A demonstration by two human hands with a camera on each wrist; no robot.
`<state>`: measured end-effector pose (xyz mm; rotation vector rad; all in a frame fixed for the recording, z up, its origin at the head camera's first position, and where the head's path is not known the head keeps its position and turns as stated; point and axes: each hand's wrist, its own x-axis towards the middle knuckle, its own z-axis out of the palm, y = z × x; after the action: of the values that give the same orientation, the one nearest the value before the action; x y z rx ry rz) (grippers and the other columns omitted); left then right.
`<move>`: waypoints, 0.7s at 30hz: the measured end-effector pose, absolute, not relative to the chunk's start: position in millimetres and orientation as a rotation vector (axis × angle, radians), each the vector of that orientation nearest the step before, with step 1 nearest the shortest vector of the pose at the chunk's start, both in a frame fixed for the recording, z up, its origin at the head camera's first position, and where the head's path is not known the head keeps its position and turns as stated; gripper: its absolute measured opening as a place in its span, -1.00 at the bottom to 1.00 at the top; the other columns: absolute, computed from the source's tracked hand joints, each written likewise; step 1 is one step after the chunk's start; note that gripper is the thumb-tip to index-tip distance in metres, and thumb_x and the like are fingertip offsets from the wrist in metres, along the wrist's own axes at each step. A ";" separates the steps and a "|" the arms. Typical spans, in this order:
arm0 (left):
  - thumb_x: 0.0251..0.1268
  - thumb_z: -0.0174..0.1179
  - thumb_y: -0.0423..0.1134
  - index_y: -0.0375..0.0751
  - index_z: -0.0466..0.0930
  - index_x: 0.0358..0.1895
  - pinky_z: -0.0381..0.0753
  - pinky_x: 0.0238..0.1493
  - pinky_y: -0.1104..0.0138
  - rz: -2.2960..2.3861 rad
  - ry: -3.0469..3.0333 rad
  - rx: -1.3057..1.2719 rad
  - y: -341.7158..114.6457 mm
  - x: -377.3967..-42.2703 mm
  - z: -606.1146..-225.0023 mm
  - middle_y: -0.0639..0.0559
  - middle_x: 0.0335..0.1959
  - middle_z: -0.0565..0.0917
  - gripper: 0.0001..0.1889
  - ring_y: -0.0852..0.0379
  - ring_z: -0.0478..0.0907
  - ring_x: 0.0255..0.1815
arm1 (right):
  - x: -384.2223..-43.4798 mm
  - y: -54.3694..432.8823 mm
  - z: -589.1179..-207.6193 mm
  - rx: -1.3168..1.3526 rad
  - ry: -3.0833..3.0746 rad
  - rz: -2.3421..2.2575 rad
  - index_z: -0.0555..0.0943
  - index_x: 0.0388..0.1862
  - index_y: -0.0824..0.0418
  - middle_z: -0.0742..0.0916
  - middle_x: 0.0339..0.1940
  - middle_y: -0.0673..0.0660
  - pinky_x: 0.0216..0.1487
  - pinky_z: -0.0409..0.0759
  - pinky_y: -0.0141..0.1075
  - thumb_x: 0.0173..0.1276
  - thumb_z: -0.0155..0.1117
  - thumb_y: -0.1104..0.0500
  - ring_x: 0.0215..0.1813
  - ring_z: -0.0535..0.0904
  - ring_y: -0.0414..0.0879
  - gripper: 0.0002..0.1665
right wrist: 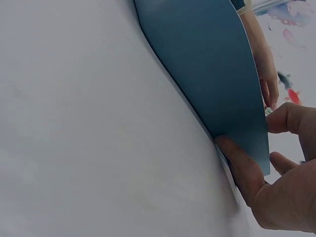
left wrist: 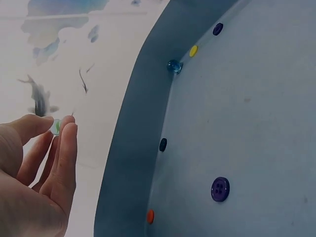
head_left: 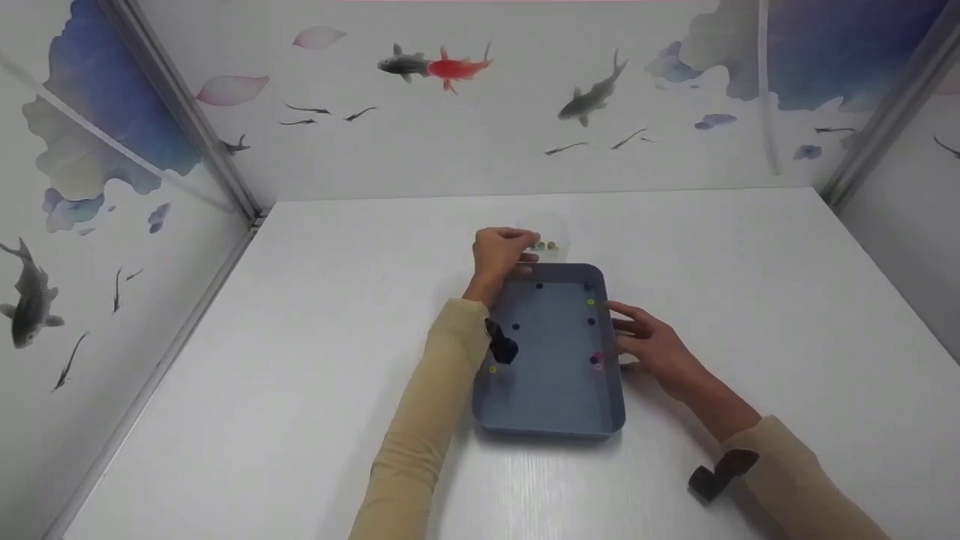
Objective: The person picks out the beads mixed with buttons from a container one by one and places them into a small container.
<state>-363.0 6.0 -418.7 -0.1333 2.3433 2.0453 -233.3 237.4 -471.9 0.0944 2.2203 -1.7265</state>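
My left hand (head_left: 501, 251) is over the far left corner of the grey-blue tray (head_left: 551, 433). It pinches a small clear marble with a green swirl (left wrist: 55, 127) between thumb and fingertips. Just past the far rim stands a see-through container (head_left: 556, 226) with small coloured marbles (head_left: 552, 245) in it. On the tray's right side, my right hand (head_left: 660, 352) touches the outer wall and rim with its fingers spread. Inside the tray lie several buttons, among them a purple button (left wrist: 220, 189), a yellow button (left wrist: 193, 51) and an orange button (left wrist: 150, 216), plus a blue marble (left wrist: 174, 66).
The tray sits on a white table (head_left: 300, 337). White panels printed with fish (head_left: 455, 69) stand behind it and at both sides, joined by metal corner posts (head_left: 187, 105). A black camera mount (head_left: 501, 343) on the left wrist overlaps the tray's left part.
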 end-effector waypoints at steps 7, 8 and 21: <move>0.25 0.37 -0.20 -0.23 0.78 -0.18 0.74 -0.46 0.40 2.066 2.375 -0.128 7.6 -364.4 -419.7 -0.06 -0.23 0.80 -0.82 0.14 0.77 -0.42 | -233.0 237.4 -470.8 0.078 2.220 -1.737 0.14 0.62 -0.04 0.27 0.60 0.32 0.31 0.59 0.09 0.34 0.28 0.19 0.55 0.29 0.24 -0.08; 0.25 0.37 -0.20 -0.23 0.78 -0.18 0.75 -0.44 0.38 2.066 2.377 -0.131 7.8 -364.7 -419.7 -0.06 -0.23 0.80 -0.82 0.14 0.76 -0.42 | -232.9 237.3 -470.5 0.079 2.220 -1.737 0.14 0.62 -0.04 0.27 0.60 0.32 0.31 0.59 0.09 0.34 0.28 0.19 0.55 0.29 0.24 -0.09; 0.28 0.35 -0.24 -0.24 0.76 -0.13 0.80 -0.27 0.22 2.036 2.446 -0.133 7.8 -367.3 -425.9 -0.07 -0.19 0.80 -0.82 0.16 0.75 -0.41 | -232.5 236.8 -471.8 0.066 2.236 -1.724 0.13 0.63 -0.05 0.26 0.60 0.32 0.35 0.56 0.10 0.35 0.31 0.17 0.57 0.25 0.25 -0.07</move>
<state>-367.3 7.8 -425.9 -0.1331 2.4458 2.0356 -232.5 236.8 -471.8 0.0661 2.2358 -1.7244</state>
